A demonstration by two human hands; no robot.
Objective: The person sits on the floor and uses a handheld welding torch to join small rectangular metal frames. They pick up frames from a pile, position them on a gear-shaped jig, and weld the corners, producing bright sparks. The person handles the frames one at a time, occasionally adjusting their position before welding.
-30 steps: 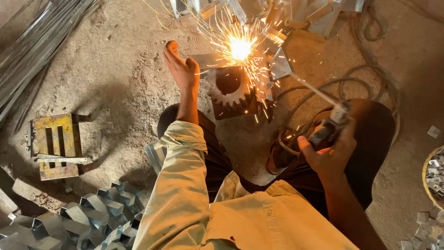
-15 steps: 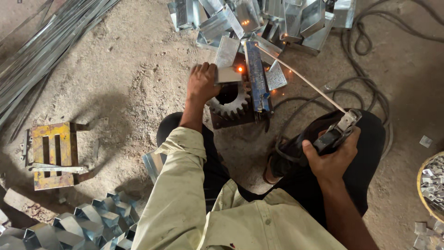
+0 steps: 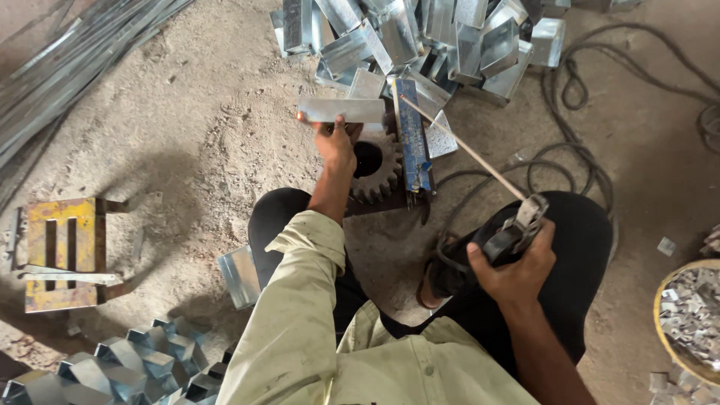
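The left hand [image 3: 335, 146] pinches a flat metal strip [image 3: 341, 110] lying crosswise just beyond it, while the right hand [image 3: 516, 262] grips the electrode holder [image 3: 511, 231], rod aimed forward-left.

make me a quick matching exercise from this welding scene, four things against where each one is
Things:
1. flat metal piece
2. electrode holder
3. toothed gear
4. yellow frame

Places:
a. gripped in the right hand
b. on the ground at far left
c. held up by the left hand
d. on the ground just right of the left hand

Pairs: 1-c, 2-a, 3-d, 4-b
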